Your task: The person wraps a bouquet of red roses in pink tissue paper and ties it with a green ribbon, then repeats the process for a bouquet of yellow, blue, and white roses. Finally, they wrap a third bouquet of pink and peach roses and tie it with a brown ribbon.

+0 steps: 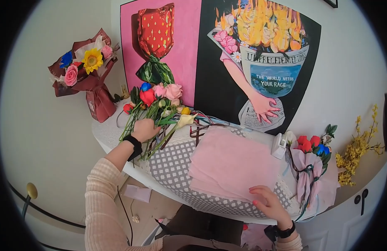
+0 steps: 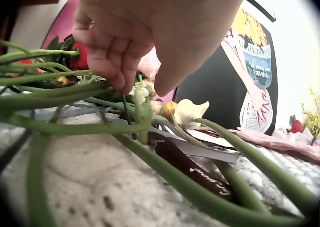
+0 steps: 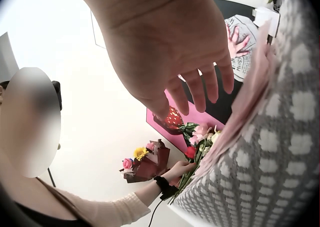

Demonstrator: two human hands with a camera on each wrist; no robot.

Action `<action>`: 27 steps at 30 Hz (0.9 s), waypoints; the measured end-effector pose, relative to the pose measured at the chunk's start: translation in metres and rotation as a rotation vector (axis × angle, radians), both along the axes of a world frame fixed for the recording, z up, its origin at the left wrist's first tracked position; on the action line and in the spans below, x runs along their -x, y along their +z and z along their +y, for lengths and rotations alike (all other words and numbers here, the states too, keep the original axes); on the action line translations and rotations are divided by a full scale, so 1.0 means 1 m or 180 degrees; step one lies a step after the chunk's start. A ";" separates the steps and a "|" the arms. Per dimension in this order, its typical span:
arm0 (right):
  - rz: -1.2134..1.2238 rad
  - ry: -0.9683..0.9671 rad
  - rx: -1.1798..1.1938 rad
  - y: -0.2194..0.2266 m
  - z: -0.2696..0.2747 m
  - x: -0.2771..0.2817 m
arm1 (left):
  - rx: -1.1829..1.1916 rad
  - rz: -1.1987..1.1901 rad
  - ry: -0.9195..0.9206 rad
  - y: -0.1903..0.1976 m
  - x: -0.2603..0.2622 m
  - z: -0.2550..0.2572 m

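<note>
At the left of the table in the head view, my left hand point(image 1: 145, 130) reaches down into a pile of artificial flowers. In the left wrist view its bent fingers point(image 2: 120, 69) come right down at the green stems point(image 2: 60, 94), and the thumb stands apart from them. Pink roses point(image 1: 174, 92), a red rose point(image 1: 147, 97) and a white calla lily point(image 1: 186, 120) lie around that hand. My right hand point(image 1: 270, 204), its fingers spread loosely and holding nothing, hovers by the front right corner of stacked pink wrapping sheets point(image 1: 231, 163).
A grey-and-white patterned cloth point(image 1: 172, 163) covers part of the table. Brown ribbon point(image 2: 185, 162) lies among the stems. A wrapped bouquet point(image 1: 97, 92) stands at the back left, another bouquet point(image 1: 308, 175) lies at the right, near a white tape dispenser point(image 1: 279, 146). Paintings point(image 1: 160, 46) lean behind.
</note>
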State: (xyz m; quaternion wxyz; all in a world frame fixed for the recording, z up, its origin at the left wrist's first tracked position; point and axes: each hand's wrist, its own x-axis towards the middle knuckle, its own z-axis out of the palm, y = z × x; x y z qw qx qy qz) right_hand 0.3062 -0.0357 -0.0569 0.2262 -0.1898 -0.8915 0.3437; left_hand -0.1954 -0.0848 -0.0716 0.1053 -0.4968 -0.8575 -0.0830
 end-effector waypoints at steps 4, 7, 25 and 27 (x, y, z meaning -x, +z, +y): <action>0.0338 -0.0146 0.0445 -0.021 -0.005 -0.008 | 0.0078 0.0344 -0.0105 -0.001 -0.005 0.011; 0.0548 -0.0292 0.0610 -0.032 -0.008 -0.021 | 0.0008 0.0451 0.0128 -0.003 0.000 0.015; 0.1107 -0.1455 -0.0729 -0.042 -0.002 -0.029 | 0.0633 0.0488 0.0350 0.004 -0.001 0.023; 0.1276 -0.1595 -0.0527 -0.048 0.000 -0.030 | 0.0228 0.0583 0.0328 0.008 -0.002 0.017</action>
